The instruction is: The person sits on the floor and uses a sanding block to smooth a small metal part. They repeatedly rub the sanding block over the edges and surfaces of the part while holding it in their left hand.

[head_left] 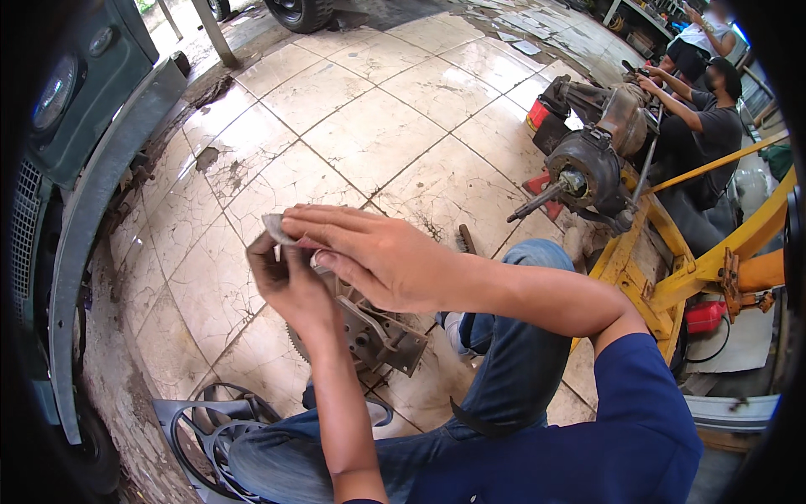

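Observation:
My hands meet in front of me, above a metal assembly on the floor. A thin, grey folded piece (274, 227), like worn sandpaper or cloth, sticks out at the fingertips of my right hand (382, 256), which presses it down towards my left hand (290, 281). The left fingers are curled upward under the right ones; whatever they grip is mostly hidden between the hands. Just below sits the metal assembly (407, 346), with a flat plate, a bent bar and a toothed edge, partly covered by my left wrist. A dark brush-like thing (466, 239) lies beyond it on the tiles.
A vehicle's front with a grey bumper (101, 197) lines the left side. By my left leg lies a black fan shroud (214, 428). On the right, a greasy axle housing (592, 160) stands near a yellow steel frame (646, 277); a co-worker (705, 126) sits behind it.

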{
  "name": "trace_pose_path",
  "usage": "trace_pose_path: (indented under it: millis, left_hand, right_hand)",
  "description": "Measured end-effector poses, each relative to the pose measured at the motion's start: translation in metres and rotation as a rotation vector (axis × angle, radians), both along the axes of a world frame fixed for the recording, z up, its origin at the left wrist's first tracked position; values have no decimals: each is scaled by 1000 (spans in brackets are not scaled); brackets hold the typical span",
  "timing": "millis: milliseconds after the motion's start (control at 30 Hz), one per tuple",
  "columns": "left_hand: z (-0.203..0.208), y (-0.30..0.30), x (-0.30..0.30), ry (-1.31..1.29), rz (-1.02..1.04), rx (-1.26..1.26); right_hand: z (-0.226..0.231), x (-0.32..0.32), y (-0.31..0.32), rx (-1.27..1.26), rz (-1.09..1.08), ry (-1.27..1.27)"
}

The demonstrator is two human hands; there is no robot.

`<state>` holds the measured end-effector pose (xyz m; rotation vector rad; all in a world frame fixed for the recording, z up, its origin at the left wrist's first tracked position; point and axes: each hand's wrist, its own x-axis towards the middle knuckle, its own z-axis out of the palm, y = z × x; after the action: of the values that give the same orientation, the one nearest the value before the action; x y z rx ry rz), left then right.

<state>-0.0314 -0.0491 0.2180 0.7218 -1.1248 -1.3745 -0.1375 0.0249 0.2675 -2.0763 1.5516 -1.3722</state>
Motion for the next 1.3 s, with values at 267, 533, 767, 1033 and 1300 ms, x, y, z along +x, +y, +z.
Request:
trace_pose_path:
  millis: [267, 533, 767, 1033, 1300]
  left_hand:
    - [-11, -3, -6, -15, 34, -45]
    - [-8, -11, 3, 19, -121, -72]
    - [-13, -11, 0, 37, -130, -79]
    - [-12, -3, 0, 21, -167, -108]
    - [-13, -3, -4, 105, -177, -142]
  right_hand:
    - [-4, -2, -5, -89, -75, 20]
    - [-1, -18, -15, -115, -115, -88]
    - [-5, -15, -8, -64, -20, 26]
    - [-9, -15, -10, -52, -35, 58]
    - [-5, -16, -11, -92, -101, -50]
